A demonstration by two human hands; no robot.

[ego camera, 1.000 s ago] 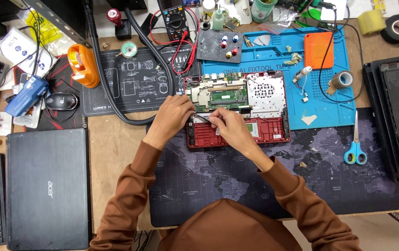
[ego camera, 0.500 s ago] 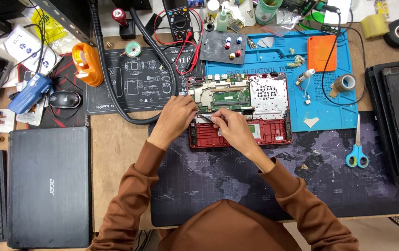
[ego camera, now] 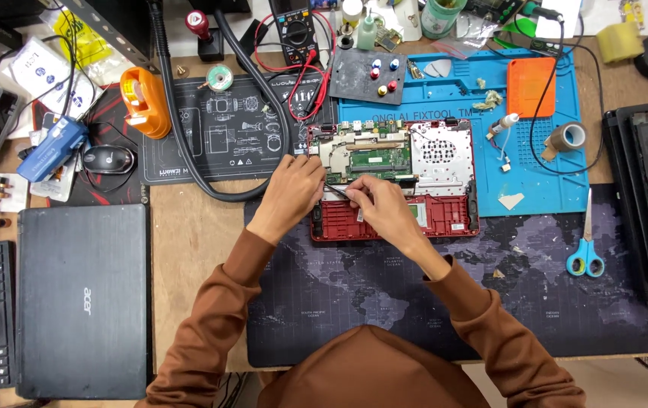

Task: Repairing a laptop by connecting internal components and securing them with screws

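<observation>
An opened red laptop base (ego camera: 448, 215) lies at the middle of the desk with its green circuit board (ego camera: 373, 157) and silver metal plate (ego camera: 439, 155) exposed. My left hand (ego camera: 291, 189) rests on the base's left edge, fingers curled down onto it. My right hand (ego camera: 378, 205) sits over the middle of the base and pinches a thin dark tool (ego camera: 337, 189) whose tip points left toward my left hand. What lies under both hands is hidden.
A blue repair mat (ego camera: 550, 162) holds an orange case (ego camera: 532, 85) and a tape roll (ego camera: 568, 137). Blue scissors (ego camera: 585, 253) lie right. A closed black laptop (ego camera: 82, 298) lies left, near a mouse (ego camera: 108, 159), orange dispenser (ego camera: 145, 100), black hose (ego camera: 188, 147) and multimeter (ego camera: 294, 30).
Both hands stay on the red laptop base with only small finger movement. The view has shifted slightly.
</observation>
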